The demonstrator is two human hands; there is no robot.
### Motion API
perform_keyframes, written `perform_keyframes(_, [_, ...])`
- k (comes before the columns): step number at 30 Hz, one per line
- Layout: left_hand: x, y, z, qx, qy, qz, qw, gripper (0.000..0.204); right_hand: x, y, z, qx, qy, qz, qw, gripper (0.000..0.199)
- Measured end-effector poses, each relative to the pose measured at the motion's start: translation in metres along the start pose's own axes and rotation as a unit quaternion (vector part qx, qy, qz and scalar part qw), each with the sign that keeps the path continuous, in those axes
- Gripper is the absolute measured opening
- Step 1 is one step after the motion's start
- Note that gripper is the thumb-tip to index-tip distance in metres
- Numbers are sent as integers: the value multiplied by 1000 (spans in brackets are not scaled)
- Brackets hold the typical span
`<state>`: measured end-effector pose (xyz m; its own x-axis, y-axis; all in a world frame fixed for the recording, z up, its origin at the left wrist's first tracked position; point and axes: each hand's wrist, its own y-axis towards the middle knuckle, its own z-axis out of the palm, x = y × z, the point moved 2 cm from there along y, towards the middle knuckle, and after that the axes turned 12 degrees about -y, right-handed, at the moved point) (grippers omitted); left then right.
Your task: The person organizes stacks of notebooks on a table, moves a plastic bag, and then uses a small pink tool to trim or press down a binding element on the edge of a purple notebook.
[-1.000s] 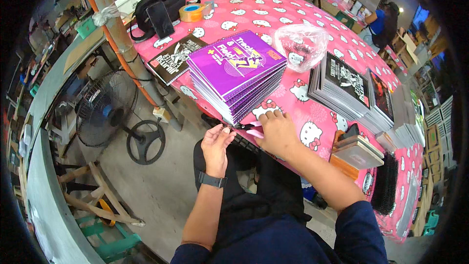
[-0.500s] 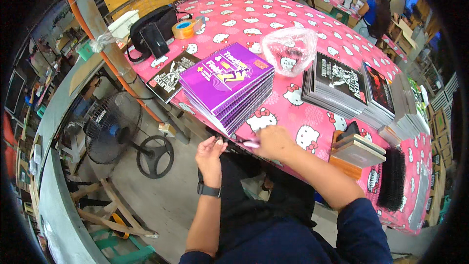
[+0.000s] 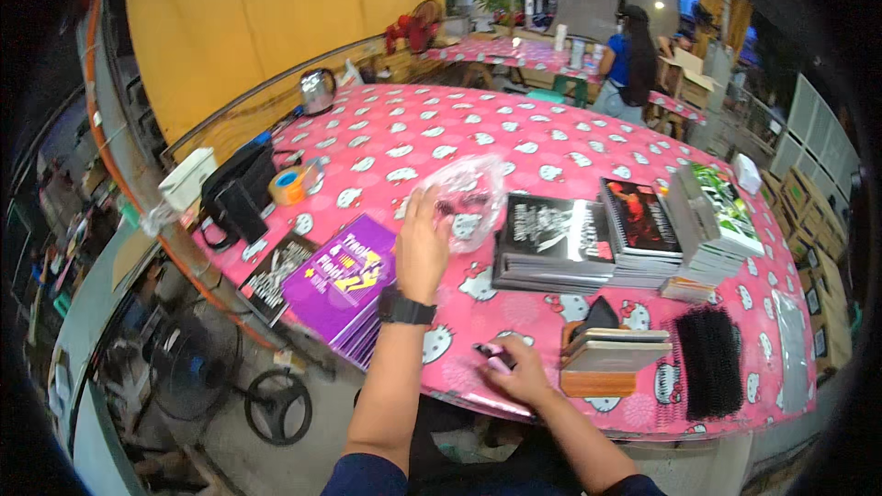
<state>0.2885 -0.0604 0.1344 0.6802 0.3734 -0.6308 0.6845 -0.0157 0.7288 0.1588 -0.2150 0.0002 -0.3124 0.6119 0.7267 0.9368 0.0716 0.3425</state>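
My left hand (image 3: 424, 243) is stretched over the table, its fingers extended at the left edge of a clear plastic bag (image 3: 484, 174). Small dark pieces show inside the bag, partly behind my fingers. Close to the table's front edge, my right hand (image 3: 519, 377) is closed around a small pink-and-black hand tool (image 3: 500, 358); its exact kind is hidden by the grip. Left of my left wrist stands a stack of purple spiral notebooks (image 3: 338, 280). A black-covered notebook (image 3: 278, 276) lies beside that stack.
Stacks of black notebooks (image 3: 556, 239) and red-and-black notebooks (image 3: 640, 219) stand right of the bag. A wooden block holder (image 3: 597, 384), black spiral coils (image 3: 709, 363), tape (image 3: 288, 186), a black bag (image 3: 234, 197) and a kettle (image 3: 318, 92) are also on the table. Another person (image 3: 627, 64) stands farther back.
My left hand has moved from the table's front edge up to the plastic bag. My right hand, still holding the tool, has shifted away from the purple stack. The view has tilted up.
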Motion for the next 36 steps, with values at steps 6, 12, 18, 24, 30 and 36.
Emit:
perform_keyframes(6, [-17,-43,-11,135,13,-55,989,40,-10,2,-8,-1,-25,-41,999,39])
perform_keyframes(12, [-3,-132,-128,-211,-50,-139,966,45,21,7,-25,-1,74,18,997,57])
perform_keyframes(18, [33,-180,-140,-223,-346,-490,769,87,101,57,-105,-155,393,-22,906,73])
perform_keyframes(24, [39,-165,-125,-152,-439,-491,737,90,88,28,-46,83,139,54,985,45])
perform_keyframes(30, [47,-160,-114,-75,-425,-512,742,89,26,-13,-29,55,278,154,946,39])
perform_keyframes(36, [37,-150,-139,-63,-442,-540,713,95,32,-32,-23,71,281,170,942,34])
